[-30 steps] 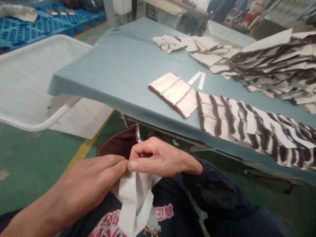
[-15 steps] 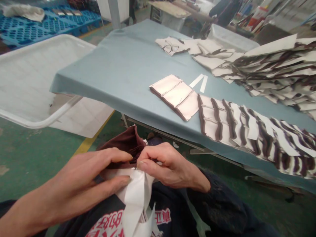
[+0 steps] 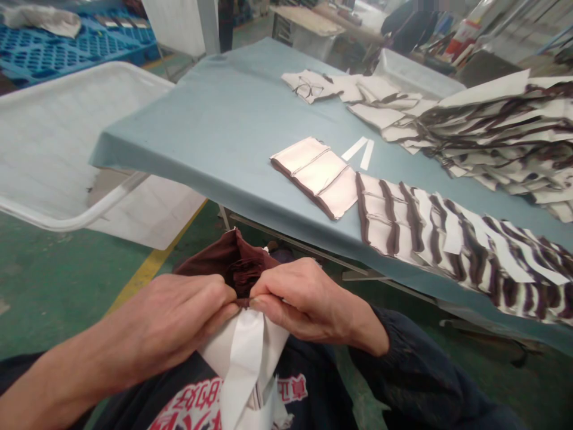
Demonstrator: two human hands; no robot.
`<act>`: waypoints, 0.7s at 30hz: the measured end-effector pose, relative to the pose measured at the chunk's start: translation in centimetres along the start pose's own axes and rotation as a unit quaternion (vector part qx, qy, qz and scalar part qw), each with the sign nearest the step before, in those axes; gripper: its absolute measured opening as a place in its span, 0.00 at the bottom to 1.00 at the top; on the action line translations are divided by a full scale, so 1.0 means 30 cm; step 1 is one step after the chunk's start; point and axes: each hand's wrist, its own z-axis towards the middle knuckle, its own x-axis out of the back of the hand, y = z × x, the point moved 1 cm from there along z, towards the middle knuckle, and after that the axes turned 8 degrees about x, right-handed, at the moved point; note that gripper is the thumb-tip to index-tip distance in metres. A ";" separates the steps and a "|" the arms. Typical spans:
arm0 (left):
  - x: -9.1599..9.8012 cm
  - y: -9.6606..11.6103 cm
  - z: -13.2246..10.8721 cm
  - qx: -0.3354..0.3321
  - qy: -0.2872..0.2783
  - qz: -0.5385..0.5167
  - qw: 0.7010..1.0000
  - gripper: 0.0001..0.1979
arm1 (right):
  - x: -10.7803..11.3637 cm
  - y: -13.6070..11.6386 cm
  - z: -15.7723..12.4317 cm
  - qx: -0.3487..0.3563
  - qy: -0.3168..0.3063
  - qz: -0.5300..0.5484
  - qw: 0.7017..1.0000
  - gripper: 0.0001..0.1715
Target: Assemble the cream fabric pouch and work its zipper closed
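While a dark brown and cream fabric piece (image 3: 245,272) is held in front of the wearer's body, just off the near edge of a cloth-covered bench (image 3: 179,113), its rim is pinched by both hands, set close together. By the left hand (image 3: 188,322) the rim is nipped between thumb and curled fingers; by the right hand (image 3: 317,304) it is nipped just beside, thumb pressed towards a bent forefinger. From between the two pinches a white strip (image 3: 245,346) is hung, its lower part loose over the printed shirt. Because only a narrow rim is gripped, the strip could be pulled crooked, or the layers slid apart, if one thumb were eased or one side tugged harder. Should both pinches slip, the piece could be dropped, since no support beneath it can be seen. On the bench, a flat stack of panels (image 3: 316,176) and a row of folded panels (image 3: 465,251) are laid near the edge, where they could be knocked by a raised right sleeve (image 3: 416,358). Beyond the stack, two loose white strips (image 3: 367,154) could easily be brushed away.
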 end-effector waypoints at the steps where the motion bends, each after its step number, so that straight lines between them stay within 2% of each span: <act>1: -0.001 0.000 -0.003 -0.011 0.012 0.016 1.000 0.20 | 0.000 -0.002 -0.002 -0.006 -0.012 -0.006 1.000 0.19; 4: 0.001 -0.012 -0.012 0.002 0.019 -0.016 1.000 0.18 | -0.001 -0.007 -0.006 -0.020 -0.052 -0.026 0.998 0.21; 8: 0.006 -0.036 -0.014 0.052 -0.038 -0.120 0.991 0.16 | 0.002 -0.019 0.001 -0.014 -0.078 -0.051 0.996 0.20; 11: 0.018 -0.025 0.006 0.058 -0.058 -0.157 0.984 0.16 | 0.007 -0.027 0.013 -0.018 -0.100 -0.070 0.992 0.18; 15: 0.033 -0.003 0.050 0.089 -0.071 -0.196 0.974 0.18 | 0.028 -0.016 0.035 -0.029 -0.117 -0.085 0.989 0.20; 18: 0.032 -0.022 0.084 0.134 -0.099 -0.262 0.950 0.20 | 0.046 0.020 0.056 -0.039 -0.104 -0.037 0.993 0.18; 21: 0.026 -0.056 0.110 0.198 -0.149 -0.335 0.909 0.21 | 0.055 0.056 0.078 -0.054 -0.078 0.010 0.995 0.17</act>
